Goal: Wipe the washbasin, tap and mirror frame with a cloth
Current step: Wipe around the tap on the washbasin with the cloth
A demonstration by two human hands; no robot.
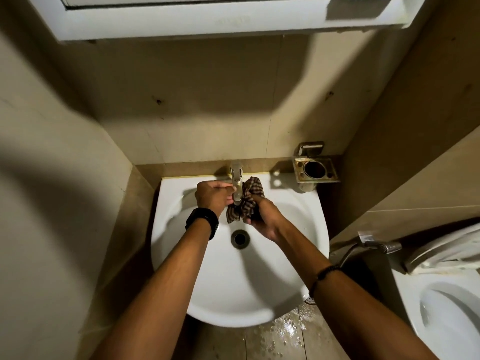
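Left hand [211, 197] curled on one cloth [248, 201] end beside the tap [237, 183]. Spout's long axis runs from the wall out over the washbasin [181, 255]. Cloth loops round the spout. Right hand [265, 219] clenches the other end.

Washbasin [220, 289] centre, set against back wall in a niche, side walls left and right. Tap [237, 178] on basin's back rim, spout over the bowl. Drain [240, 238] in the bowl, in front of the tap. Left hand [211, 194] just left of the spout, right hand [263, 219] right of it and nearer. Cloth [248, 201] between the hands, touching spout's right side and hanging under it. Wall holder [315, 169] right of tap, above basin's back corner. Mirror frame [207, 24] overhead on back wall. Toilet [446, 307] right of basin, sprayer [381, 246] between them. Floor [280, 333] below basin's front edge
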